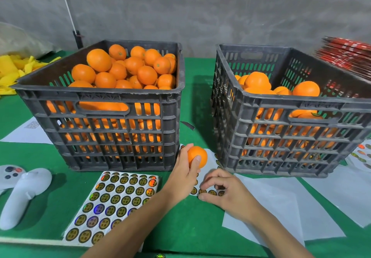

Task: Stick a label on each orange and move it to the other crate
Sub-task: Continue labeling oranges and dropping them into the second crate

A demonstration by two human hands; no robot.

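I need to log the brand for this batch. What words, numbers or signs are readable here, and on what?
None can be read for certain.
Round gold stickers on the label sheet: dark characters, too small and blurred to read.
White paper left of the full crate: a faint square printed pattern, not legible.
Red stack at far right: white marks, blurred.
Orange in the left hand: no label visible.

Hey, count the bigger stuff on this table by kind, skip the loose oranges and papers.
Crates: 2, left crate and right crate
Full label sheets: 1
White controllers: 2
Held oranges: 1
Total: 6
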